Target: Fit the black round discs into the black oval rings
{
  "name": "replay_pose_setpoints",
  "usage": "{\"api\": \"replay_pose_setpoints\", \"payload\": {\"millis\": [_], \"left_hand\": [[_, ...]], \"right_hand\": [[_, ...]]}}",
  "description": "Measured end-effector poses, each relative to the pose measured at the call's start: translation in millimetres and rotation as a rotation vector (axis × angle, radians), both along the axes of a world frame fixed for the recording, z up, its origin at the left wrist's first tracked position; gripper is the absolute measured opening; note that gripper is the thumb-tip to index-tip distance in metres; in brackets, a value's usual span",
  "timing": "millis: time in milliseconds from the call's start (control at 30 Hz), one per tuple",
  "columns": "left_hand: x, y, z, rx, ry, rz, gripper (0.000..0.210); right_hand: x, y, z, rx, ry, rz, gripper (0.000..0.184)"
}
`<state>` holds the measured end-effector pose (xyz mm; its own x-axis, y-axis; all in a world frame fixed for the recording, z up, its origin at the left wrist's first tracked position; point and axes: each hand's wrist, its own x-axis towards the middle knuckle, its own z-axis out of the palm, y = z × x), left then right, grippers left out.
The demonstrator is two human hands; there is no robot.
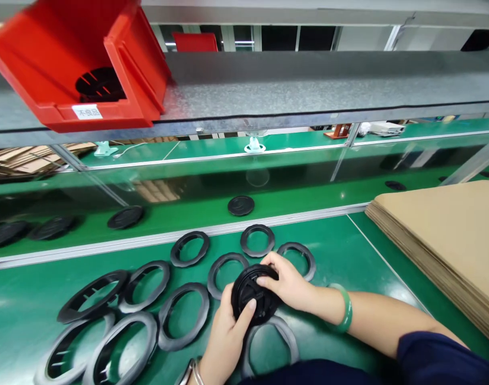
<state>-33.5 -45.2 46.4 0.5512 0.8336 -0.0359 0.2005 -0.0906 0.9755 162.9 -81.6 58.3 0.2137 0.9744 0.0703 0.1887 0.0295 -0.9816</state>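
Observation:
Between my two hands is a round black plastic cap [254,300], tilted up off the green table, its ribbed face towards me. My left hand [229,327] grips its lower left edge, with the thumb pressed on the face. From the upper right, my right hand [285,280] closes on the rim, thumb also on the face. Below the cap lies a black ring [270,342], partly covered by my hands. Other black rings sit close by, one ring [227,271] just left of the cap and another ring [298,259] behind my right wrist.
More rings [184,315] spread over the left of the table [328,235]. Beyond a metal edge, black discs [241,205] lie on a green belt [196,214]. Stacked cardboard sheets [445,224] stand at right. A red bin [146,80] holding black parts hangs over the shelf edge [308,85].

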Motion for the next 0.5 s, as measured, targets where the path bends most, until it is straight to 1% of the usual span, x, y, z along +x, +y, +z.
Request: {"api": "replay_pose_setpoints", "payload": {"millis": [67,100,133,167,267,333,367,400,433,467,500], "left_hand": [[0.2,2.0,1.3,0.000,-0.003,0.021,0.040],[0.1,3.3,1.3,0.002,-0.003,0.034,0.040],[0.1,4.5,0.9,0.006,0.000,0.048,0.041],[0.1,5.6,-0.1,0.014,0.005,0.060,0.041],[2.5,5.8,-5.8,0.044,0.010,0.082,0.044],[6.7,3.2,-11.7,0.026,-0.029,0.111,0.049],[9.2,2.0,-15.1,0.002,-0.068,0.131,0.054],[11.7,1.4,-18.5,-0.020,-0.118,0.146,0.059],[13.7,1.8,-21.6,-0.027,-0.174,0.158,0.063],[15.0,3.6,-24.1,-0.011,-0.226,0.163,0.065],[15.3,6.7,-25.6,0.031,-0.259,0.162,0.064]], "right_hand": [[0.8,-2.0,6.9,-0.052,0.052,0.133,0.038],[0.1,-3.3,9.0,-0.075,0.058,0.170,0.045],[-1.4,-4.6,9.9,-0.092,0.047,0.169,0.050],[-3.8,-5.8,9.5,-0.099,0.022,0.140,0.050],[-10.9,-5.1,2.8,-0.083,-0.031,0.048,0.046],[-7.4,3.4,-2.8,-0.065,-0.036,0.089,0.047],[-0.4,10.9,-4.9,-0.037,-0.053,0.118,0.048],[10.8,20.5,-6.3,0.015,-0.102,0.109,0.048],[26.5,31.3,-6.9,0.086,-0.178,0.051,0.047],[46.2,42.5,-6.8,0.169,-0.265,-0.052,0.043],[69.2,53.0,-6.4,0.255,-0.364,-0.210,0.038]]}}
